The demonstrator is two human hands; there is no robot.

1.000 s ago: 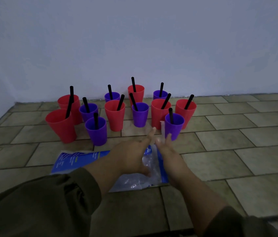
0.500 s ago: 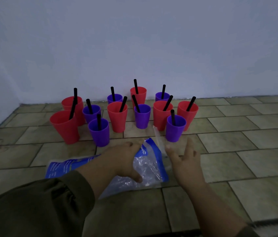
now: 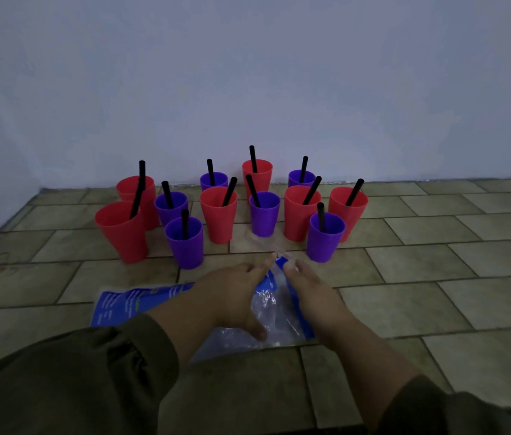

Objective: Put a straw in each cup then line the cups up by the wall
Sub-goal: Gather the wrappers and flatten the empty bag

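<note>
Reaches toward the wall (image 3: pixel 279 73) with both hands over a blue-and-clear plastic bag (image 3: pixel 141 301) lying on the tiled floor (image 3: pixel 436 277). Stretches the left hand (image 3: pixel 232 296) out flat, fingers straight and thumb spread well aside, gripping nothing, with the index fingertip at the bag's end nearest the wall. Lays the right hand (image 3: pixel 312 296) alongside, fingers straight and close together, tips against the blue strip at that same end. Cannot tell whether its hidden thumb pinches the strip. Has a clear corner of the bag standing up just wallward of the fingertips.

Differs from half a second ago mainly in the right hand: splayed wide and off the bag then, drawn in beside the left now, fingertips nearly meeting. Straightens the left fingers too, curled over the bag before.

Leaves the twelve cups (image 3: pixel 218 221), six red and six purple, where they stood. Keeps them clustered in loose staggered rows nearer the wall than the bag, the rearmost just beside the wall, not in a single line. Has a black straw (image 3: pixel 229 191) in every cup, upright or leaning.
</note>
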